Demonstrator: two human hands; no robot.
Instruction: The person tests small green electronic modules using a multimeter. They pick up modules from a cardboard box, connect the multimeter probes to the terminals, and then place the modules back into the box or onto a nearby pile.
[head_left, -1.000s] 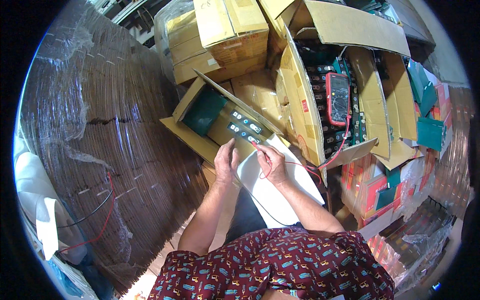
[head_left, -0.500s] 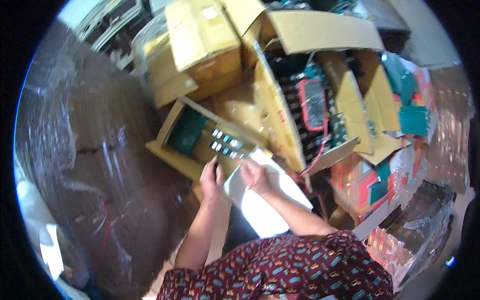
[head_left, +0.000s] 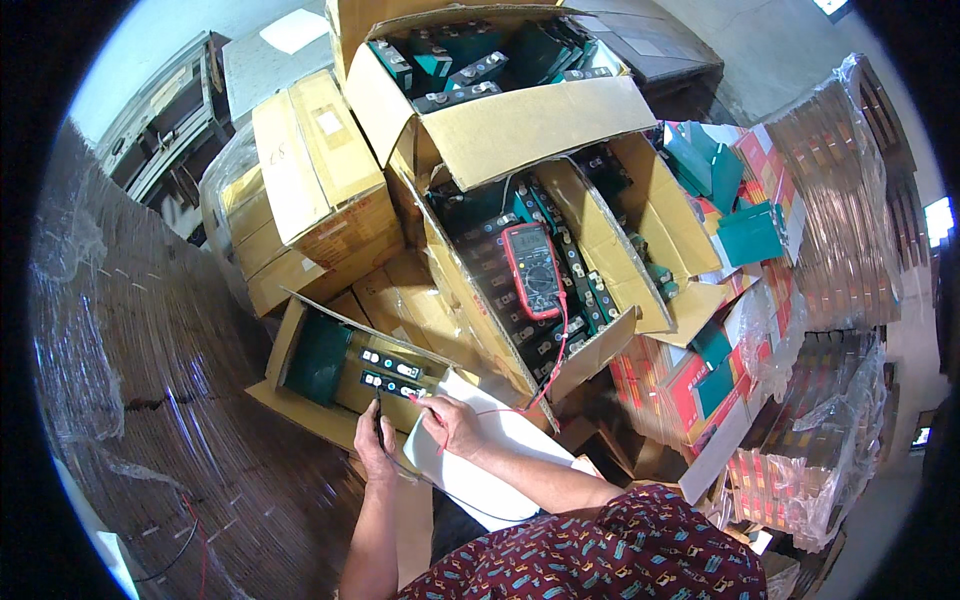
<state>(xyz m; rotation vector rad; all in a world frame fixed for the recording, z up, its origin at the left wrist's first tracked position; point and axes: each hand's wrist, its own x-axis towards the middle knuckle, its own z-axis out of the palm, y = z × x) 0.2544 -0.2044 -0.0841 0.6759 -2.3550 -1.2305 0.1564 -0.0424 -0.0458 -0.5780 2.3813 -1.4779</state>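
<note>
One nearer cell lies in open carton, left: apparently mid-probing, tip contact unclear; farther cell beside it unprobed. Left hand closed around black probe; right hand pinching red probe. Multimeter farther right, in larger carton.

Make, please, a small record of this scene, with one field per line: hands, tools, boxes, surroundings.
Left hand: left hand holds a black probe
Right hand: right hand holds a red probe
Probe tips: at the nearer dark-topped block; contact too small to confirm
Small carton: small open carton contains two dark-topped blocks and a green panel
Meter: red-framed multimeter, lying on blocks inside a larger open carton
Nearby: white sheet under right forearm
</note>
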